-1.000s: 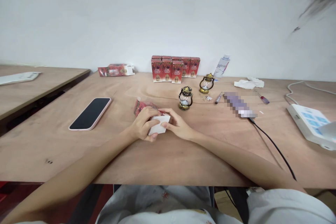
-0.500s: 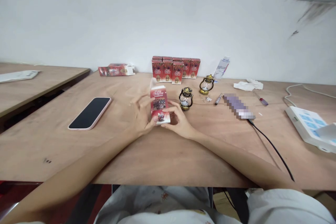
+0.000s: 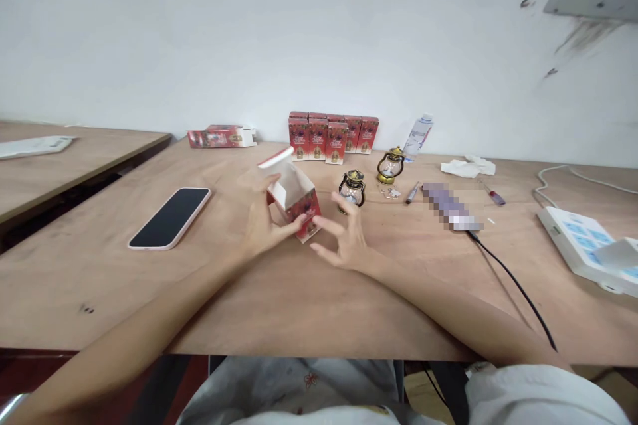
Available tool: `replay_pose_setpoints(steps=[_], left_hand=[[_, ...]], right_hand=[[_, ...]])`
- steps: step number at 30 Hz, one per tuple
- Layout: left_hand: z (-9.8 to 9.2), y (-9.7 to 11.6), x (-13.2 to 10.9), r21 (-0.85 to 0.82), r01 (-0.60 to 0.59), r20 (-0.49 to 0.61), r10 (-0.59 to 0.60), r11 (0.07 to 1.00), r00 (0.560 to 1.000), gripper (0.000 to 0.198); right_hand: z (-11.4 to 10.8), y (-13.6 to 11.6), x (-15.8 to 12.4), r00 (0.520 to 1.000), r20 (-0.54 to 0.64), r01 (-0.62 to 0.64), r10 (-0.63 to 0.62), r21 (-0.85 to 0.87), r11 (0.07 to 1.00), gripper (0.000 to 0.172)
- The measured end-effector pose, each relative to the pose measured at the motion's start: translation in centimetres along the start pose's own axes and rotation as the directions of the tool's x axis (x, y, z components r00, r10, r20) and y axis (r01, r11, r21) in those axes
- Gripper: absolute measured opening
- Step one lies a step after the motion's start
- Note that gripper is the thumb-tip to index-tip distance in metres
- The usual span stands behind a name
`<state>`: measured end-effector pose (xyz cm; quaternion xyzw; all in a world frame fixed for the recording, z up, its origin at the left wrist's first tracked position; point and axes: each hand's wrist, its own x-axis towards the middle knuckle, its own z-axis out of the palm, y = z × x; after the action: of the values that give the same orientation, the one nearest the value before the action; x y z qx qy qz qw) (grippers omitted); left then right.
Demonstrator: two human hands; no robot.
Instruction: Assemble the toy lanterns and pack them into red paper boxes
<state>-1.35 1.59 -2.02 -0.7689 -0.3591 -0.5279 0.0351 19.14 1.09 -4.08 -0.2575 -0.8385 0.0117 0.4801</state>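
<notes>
A small red printed carton [image 3: 305,210] is tilted in my left hand [image 3: 264,222], thumb on its front and fingers behind its left side. Its top flap stands open and the white inside shows; I see nothing in it. My right hand [image 3: 346,236] is just right of the carton, fingers apart, a fingertip close to its lower edge; whether it touches I cannot tell. Just behind my right hand stands a small bronze-coloured lantern [image 3: 351,190] with a clear globe. A second lantern [image 3: 390,166] stands farther back to the right.
Several red cartons [image 3: 318,139] stand by the wall, and an opened one [image 3: 222,137] lies to their left. A pink-edged phone [image 3: 171,219] lies left. On the right are a bottle [image 3: 419,137], marker [image 3: 413,193], crumpled tissue [image 3: 468,167], screwdriver [image 3: 493,195], pixelated device [image 3: 451,206] and power strip [image 3: 588,246].
The carton has gone from fairly upright and flat-looking to tilted, its open top and white inside now showing. My right hand has let go of it and moved slightly right, fingers spreading.
</notes>
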Motion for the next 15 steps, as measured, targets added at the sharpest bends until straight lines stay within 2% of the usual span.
replay_pose_setpoints(steps=[3,5,8,12,15], left_hand=[[0.4,-0.1,-0.3,-0.018,-0.021,-0.024,0.021,1.000,0.999,0.082],[0.8,0.0,-0.5,-0.069,-0.029,-0.037,0.027,0.997,0.999,0.084],[1.4,0.0,-0.8,-0.060,-0.020,-0.069,0.016,0.998,0.997,0.083],[2.0,-0.1,-1.1,0.040,-0.028,-0.046,0.030,0.999,0.998,0.088],[1.9,-0.1,-1.0,0.089,-0.029,-0.015,0.030,0.996,0.999,0.085]], right_hand=[[-0.1,0.9,0.3,0.956,-0.259,-0.153,0.136,-0.048,0.987,0.056],[-0.3,1.9,0.7,0.910,-0.328,-0.292,0.253,-0.078,0.953,0.054],[-0.9,3.9,1.2,0.861,-0.323,-0.431,0.392,-0.059,0.900,0.054],[-1.4,6.0,1.3,0.877,-0.182,-0.434,0.445,0.098,0.895,0.057],[-1.3,6.3,1.1,0.848,-0.203,-0.450,0.490,0.214,0.867,0.062]])
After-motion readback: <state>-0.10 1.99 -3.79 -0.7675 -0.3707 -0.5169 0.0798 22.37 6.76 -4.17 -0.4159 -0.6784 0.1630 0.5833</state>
